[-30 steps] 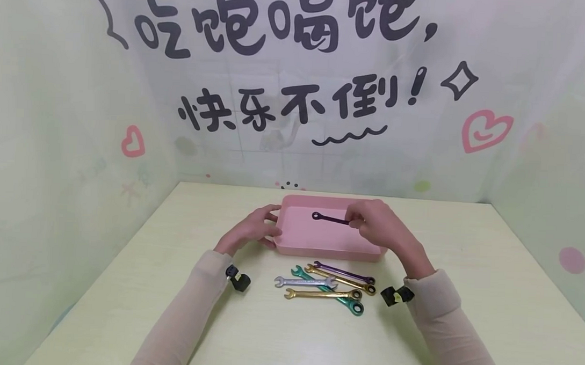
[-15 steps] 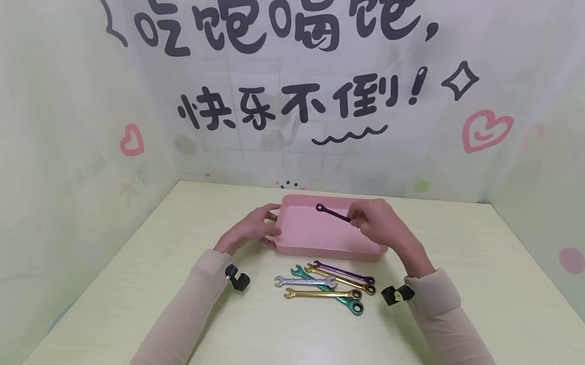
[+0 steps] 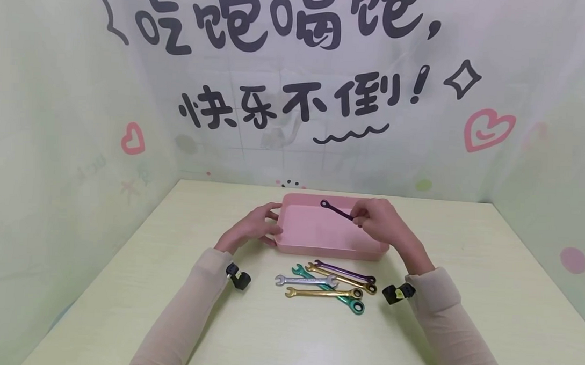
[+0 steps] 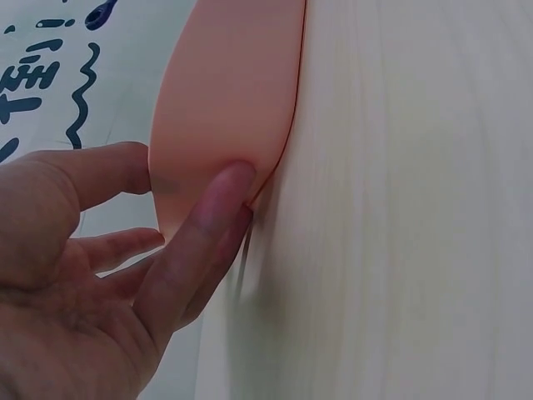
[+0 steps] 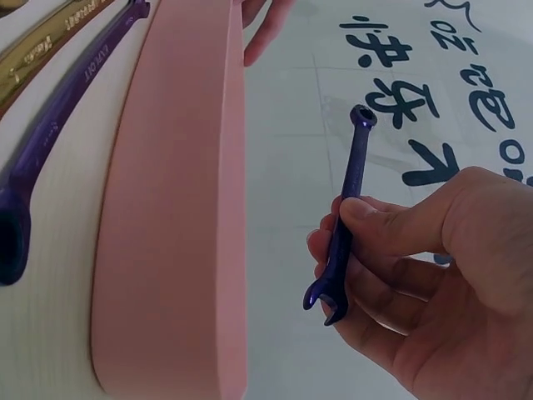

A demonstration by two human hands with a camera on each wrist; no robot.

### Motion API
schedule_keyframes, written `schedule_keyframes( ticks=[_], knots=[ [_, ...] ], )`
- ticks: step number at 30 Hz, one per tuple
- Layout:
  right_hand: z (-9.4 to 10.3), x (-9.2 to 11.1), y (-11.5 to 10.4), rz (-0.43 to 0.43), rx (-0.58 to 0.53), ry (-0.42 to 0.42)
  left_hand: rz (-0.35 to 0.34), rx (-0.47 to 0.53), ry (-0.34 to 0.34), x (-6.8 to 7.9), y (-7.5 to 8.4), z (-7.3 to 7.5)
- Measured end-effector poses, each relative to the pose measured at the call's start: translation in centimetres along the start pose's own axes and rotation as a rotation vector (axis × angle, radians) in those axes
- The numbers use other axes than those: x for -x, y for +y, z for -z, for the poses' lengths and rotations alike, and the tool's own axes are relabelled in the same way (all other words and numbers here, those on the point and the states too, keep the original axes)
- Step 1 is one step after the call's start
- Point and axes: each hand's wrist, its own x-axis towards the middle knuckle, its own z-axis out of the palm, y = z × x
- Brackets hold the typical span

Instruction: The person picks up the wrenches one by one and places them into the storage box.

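My right hand holds a dark purple combination wrench, pinched between thumb and fingers, above the right part of a pink tray. In the right wrist view, the wrench's ring end points up and its open end lies by the fingers. My left hand touches the tray's left end with spread fingers. Its fingertips rest against the outer wall in the left wrist view. In front of the tray lie a purple wrench, two gold wrenches, a silver wrench and a green wrench, partly overlapping.
A pale wooden table carries everything. Behind it hangs a white backdrop with dark lettering, and similar cloth stands at both sides. A small black device sits at each sleeve cuff.
The wrench in my right hand has tilted, its ring end rising and shifting slightly right. My left hand stays at the tray, and the loose wrenches have not moved.
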Motion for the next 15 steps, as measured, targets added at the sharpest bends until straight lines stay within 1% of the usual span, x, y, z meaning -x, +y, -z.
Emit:
schedule_keyframes(
  ticks=[4,6,12,15],
  knots=[
    [-0.5,-0.3,0.2,0.012,0.005,-0.032,-0.021,0.029,-0.018,0.1,0.0,0.1],
    [-0.8,-0.5,0.3,0.031,0.016,-0.046,-0.026,0.044,-0.025,0.2,0.0,0.2],
    [-1.5,-0.7,0.6,0.139,0.064,-0.074,-0.023,0.051,-0.024,0.1,0.0,0.1],
    [-1.7,-0.7,0.7,0.164,0.074,-0.100,-0.023,0.054,-0.025,0.1,0.0,0.2]
  ],
)
